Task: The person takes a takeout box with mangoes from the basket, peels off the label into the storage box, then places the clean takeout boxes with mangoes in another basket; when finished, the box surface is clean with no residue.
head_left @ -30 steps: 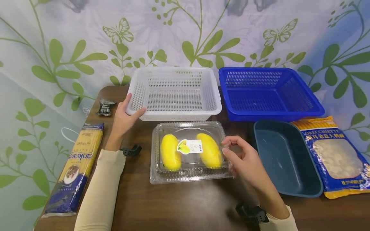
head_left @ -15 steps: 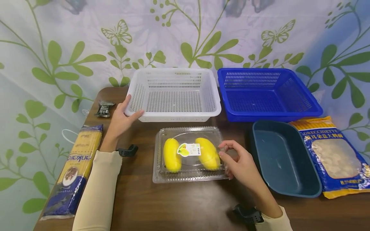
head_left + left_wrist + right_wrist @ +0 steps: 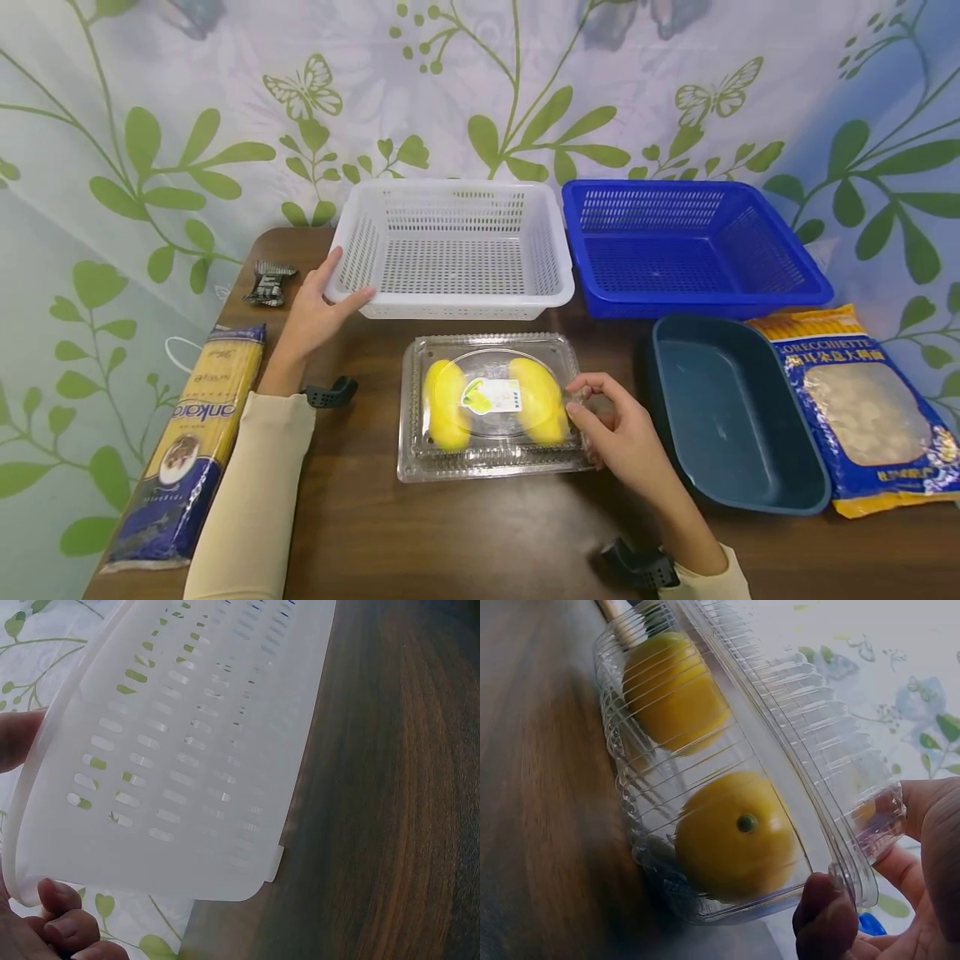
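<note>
A clear plastic clamshell box (image 3: 491, 467) with two yellow mangoes (image 3: 448, 406) inside lies at the middle front; its lid is down and bears a white label (image 3: 501, 395). My right hand (image 3: 626, 429) grips the box by its right edge, thumb on one side of the rim and fingers at the lid's corner in the right wrist view (image 3: 825, 919). Behind the box stands a white slotted basket (image 3: 453, 307). With my left hand (image 3: 313, 312) I hold the basket's front left corner, and the fingers curl beneath its rim in the left wrist view.
A blue basket (image 3: 705, 302) stands at the back right. In front of it are a dark teal tub (image 3: 738, 417) and a bag of orecchiette (image 3: 862, 400). On the left lie a spaghetti pack (image 3: 191, 442) and a small dark wrapped packet (image 3: 270, 283). A patterned curtain (image 3: 480, 92) hangs behind.
The box with the mangoes has settled lower and flatter, shifting slightly right relative to the white basket, with my right hand still gripping it. My left hand keeps its hold on the basket.
</note>
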Demonstrator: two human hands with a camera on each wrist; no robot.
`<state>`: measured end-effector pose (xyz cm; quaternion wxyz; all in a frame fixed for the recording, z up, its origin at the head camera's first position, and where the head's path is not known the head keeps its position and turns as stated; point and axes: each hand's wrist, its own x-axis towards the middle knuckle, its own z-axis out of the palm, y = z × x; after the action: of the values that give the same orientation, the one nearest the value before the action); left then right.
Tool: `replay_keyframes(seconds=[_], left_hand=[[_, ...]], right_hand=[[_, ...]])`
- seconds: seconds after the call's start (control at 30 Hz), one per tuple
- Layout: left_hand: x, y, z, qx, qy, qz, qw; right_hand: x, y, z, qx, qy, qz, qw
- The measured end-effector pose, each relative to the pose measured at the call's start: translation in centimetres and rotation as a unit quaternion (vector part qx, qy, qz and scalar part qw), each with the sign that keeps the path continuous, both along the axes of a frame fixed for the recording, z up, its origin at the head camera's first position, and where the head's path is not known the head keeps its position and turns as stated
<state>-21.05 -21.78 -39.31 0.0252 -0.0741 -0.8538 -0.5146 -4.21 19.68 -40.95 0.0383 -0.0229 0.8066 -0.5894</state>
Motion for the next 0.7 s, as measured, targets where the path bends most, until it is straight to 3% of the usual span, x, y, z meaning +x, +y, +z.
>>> replay_keyframes(seconds=[0.27, 0.37, 0.47, 0.5, 0.57, 0.63, 0.7], left_hand=[[0.2, -0.2, 0.3, 0.005, 0.028, -0.011, 0.9995], [0.5, -0.3, 0.8, -0.027, 0.033, 0.026, 0.9988], [1.3, -0.2, 1.7, -0.056, 0.047, 0.101, 0.9922], [1.7, -0.1, 2.0, -0.064, 0.06, 0.128, 0.9878], [2.6, 0.3, 2.8, -0.059, 0.107, 0.156, 0.9802], [3.6, 0.8, 3.4, -0.064, 0.164, 0.145, 0.9737], [5.0, 1.3, 3.8, -0.077, 0.208, 0.109, 0.9689]], right_hand=[[0.0, -0.5, -0.3, 0.021, 0.003, -0.013, 0.9997], [0.1, -0.6, -0.3, 0.024, 0.008, -0.016, 0.9996], [0.2, -0.7, -0.2, 0.025, 0.013, -0.018, 0.9994], [0.3, -0.7, -0.2, 0.024, 0.014, -0.019, 0.9994], [0.3, -0.6, -0.1, 0.025, 0.013, -0.022, 0.9994], [0.4, -0.6, 0.0, 0.026, 0.011, -0.027, 0.9992], [0.5, -0.6, 0.0, 0.023, 0.01, -0.031, 0.9992]])
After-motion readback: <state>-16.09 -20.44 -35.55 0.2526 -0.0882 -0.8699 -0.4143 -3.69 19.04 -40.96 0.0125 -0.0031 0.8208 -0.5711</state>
